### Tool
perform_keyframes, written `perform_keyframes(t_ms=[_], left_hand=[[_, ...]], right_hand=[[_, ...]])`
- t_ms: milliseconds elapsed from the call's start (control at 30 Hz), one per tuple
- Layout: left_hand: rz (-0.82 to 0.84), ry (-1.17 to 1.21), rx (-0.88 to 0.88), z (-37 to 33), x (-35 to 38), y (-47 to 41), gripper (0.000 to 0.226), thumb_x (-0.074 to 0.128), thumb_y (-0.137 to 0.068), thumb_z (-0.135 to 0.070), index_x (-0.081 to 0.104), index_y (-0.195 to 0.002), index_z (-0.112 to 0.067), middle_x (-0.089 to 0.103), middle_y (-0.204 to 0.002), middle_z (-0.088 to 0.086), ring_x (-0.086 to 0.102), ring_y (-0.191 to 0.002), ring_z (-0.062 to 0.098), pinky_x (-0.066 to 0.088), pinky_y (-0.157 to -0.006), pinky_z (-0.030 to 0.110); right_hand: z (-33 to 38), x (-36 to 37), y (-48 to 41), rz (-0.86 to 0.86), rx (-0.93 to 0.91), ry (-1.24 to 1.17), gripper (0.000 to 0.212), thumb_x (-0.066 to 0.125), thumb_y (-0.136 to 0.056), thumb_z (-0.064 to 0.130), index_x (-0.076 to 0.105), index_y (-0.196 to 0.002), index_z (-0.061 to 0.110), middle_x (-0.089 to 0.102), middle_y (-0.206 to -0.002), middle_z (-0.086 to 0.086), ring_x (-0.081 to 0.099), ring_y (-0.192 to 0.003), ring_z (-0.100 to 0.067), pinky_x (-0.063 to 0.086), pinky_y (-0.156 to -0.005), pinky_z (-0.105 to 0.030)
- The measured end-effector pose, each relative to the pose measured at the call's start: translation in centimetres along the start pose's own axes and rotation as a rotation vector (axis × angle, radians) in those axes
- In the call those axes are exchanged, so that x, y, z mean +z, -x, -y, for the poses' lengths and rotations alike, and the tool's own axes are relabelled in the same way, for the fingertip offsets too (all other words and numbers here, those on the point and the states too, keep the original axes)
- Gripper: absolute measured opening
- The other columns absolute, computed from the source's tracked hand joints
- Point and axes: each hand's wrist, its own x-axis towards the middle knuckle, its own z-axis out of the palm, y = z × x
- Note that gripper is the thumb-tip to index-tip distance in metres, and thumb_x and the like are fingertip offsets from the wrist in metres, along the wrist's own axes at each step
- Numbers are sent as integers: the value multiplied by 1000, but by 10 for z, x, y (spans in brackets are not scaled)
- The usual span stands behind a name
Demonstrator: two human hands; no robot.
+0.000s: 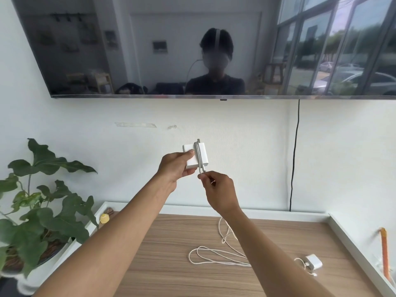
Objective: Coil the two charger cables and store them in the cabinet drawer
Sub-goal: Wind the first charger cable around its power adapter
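Now the left hand [176, 168] grips the white charger brick [189, 156], its cable [200, 156] wound twelve-to-six across it. At the brick's six o'clock the right hand [218, 190] pinches the cable, best placed for the next wrap; slack [220, 263] lies on the table [162, 264] below.

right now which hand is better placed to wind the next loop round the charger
Right, probably. The right hand already pinches the cable just below the charger and is free to wind, while the left hand is busy gripping the charger.
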Motion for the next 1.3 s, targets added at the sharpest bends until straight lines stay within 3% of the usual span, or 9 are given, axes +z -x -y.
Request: perform_keyframes(t_ms=[167,400,533,700,833,967,1033,1167,1300], left_hand=[[133,19,11,-4,0,7,17,64,-92,-23,68,-90,-7,69,-83,9,69,-76,24,52,-58,23],[400,-75,34,-8,-6,17,20,58,-95,-22,65,-100,-4,67,-85,9,66,-75,19,50,-60,22],[491,-165,46,-9,-13,20,23,58,-94,-19,65,-111,-4,68,-91,9,68,-77,18,54,-64,23],[605,-434,98,-7,-22,18,28,61,-93,-17,66,-115,-1,69,-103,11,68,-90,24,57,-74,28],[590,-611,100,1,-26,17,26,68,-89,-27,71,-110,-12,70,-111,5,69,-91,30,56,-79,31],[527,-782,202,-2,-23,16,25,66,-90,-31,70,-110,-17,70,-113,-3,62,-75,5,47,-68,19],[494,-846,258,-3,-23,14,23,65,-90,-32,70,-109,-19,70,-110,-5,58,-70,-6,42,-67,16],[347,-849,349,-5,-23,8,24,65,-89,-32,69,-109,-20,70,-108,-5,64,-91,6,49,-79,25],[211,-842,423,-6,-17,10,26,63,-90,-31,65,-113,-19,66,-108,-9,58,-78,0,40,-65,18]], right_hand=[[-11,3,1,-6,84,-132,22,52,-97,24,72,-94,17,55,-61,4,47,-51,-11,40,-53,-18],[-26,-9,-8,78,128,-204,31,49,-98,18,66,-73,25,54,-58,6,46,-48,-10,36,-49,-23],[-26,-25,-20,166,109,-73,40,49,-95,8,57,-59,23,51,-42,15,42,-39,-1,34,-47,-17],[-16,-53,-42,278,73,159,24,52,-93,9,67,-75,14,55,-49,14,48,-46,0,38,-48,-12],[3,-70,-57,367,37,241,21,55,-91,12,76,-87,13,66,-70,3,53,-51,2,42,-51,-11],[26,-73,-62,404,-26,362,23,53,-90,16,77,-91,17,66,-73,7,57,-64,2,38,-48,-4],[33,-73,-64,395,-23,402,25,51,-90,16,77,-91,17,66,-74,8,60,-71,-7,40,-50,-9],[42,-77,-65,327,-40,450,23,52,-90,14,75,-90,12,67,-75,3,67,-78,-25,53,-64,-32],[51,-77,-64,253,-91,477,23,50,-92,13,73,-88,11,66,-77,-2,61,-68,-26,50,-60,-32]])
